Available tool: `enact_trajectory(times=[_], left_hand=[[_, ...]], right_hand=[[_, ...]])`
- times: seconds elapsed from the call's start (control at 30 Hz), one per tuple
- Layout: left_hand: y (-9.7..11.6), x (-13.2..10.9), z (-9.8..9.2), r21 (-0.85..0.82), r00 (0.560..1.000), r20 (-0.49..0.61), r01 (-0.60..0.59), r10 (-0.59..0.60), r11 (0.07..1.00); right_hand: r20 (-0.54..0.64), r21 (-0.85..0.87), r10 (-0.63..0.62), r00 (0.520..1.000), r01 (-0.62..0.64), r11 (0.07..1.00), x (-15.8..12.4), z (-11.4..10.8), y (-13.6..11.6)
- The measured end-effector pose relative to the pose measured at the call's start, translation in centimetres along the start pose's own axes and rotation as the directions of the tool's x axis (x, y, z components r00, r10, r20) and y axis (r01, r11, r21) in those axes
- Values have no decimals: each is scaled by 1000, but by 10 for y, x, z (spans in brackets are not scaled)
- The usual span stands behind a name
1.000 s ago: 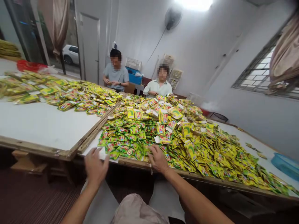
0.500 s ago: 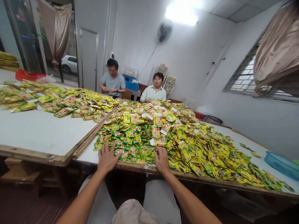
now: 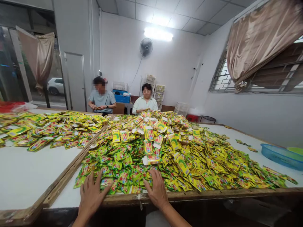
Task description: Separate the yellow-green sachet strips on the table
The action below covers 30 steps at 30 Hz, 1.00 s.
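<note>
A large heap of small green and yellow packets (image 3: 165,154) covers the white table top with a wooden rim (image 3: 213,193) in front of me. My left hand (image 3: 91,196) lies flat with fingers spread on the near left edge of the heap. My right hand (image 3: 156,190) rests palm down, fingers apart, on packets at the table's front rim. Neither hand holds anything.
A second white table (image 3: 28,176) at left carries another spread of packets (image 3: 47,129). Two people sit at the far end, one in a blue-grey shirt (image 3: 102,100), one in a pale shirt (image 3: 145,103). A blue basin (image 3: 281,156) stands at right. A wall fan (image 3: 146,47) hangs above.
Both hands have come forward onto the packets and now lie flat on the heap's near edge. The camera has tilted upward, so the room's ceiling shows.
</note>
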<state>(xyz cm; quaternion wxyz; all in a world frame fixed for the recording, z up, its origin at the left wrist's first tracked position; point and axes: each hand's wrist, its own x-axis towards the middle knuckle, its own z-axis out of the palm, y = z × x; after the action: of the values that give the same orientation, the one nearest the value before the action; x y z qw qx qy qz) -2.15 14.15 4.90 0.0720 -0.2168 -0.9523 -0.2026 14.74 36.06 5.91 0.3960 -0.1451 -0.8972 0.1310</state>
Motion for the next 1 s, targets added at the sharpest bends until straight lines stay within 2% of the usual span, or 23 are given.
enact_trajectory(times=[0.17, 0.4, 0.7, 0.8, 0.9, 1.0], left_hand=[[-3, 4, 1, 18, 999, 0, -37, 37, 999], [-8, 5, 3, 60, 997, 68, -41, 37, 997], [-13, 8, 8, 141, 996, 66, -63, 54, 988], [-18, 8, 9, 228, 986, 79, -161, 147, 960], [-25, 7, 11, 385, 954, 90, -298, 286, 874], [-30, 8, 14, 424, 947, 69, -313, 314, 850]], right_hand=[[-54, 14, 119, 991, -118, 993, 1, 4, 6], [26, 91, 175, 984, -176, 980, 1, 7, 14], [108, 138, 213, 971, -227, 964, 4, -2, 7], [167, 155, 197, 966, -223, 962, 4, -1, 7], [262, 168, 152, 953, -200, 965, 6, 0, 10], [332, 162, 134, 934, -197, 967, 6, 1, 11]])
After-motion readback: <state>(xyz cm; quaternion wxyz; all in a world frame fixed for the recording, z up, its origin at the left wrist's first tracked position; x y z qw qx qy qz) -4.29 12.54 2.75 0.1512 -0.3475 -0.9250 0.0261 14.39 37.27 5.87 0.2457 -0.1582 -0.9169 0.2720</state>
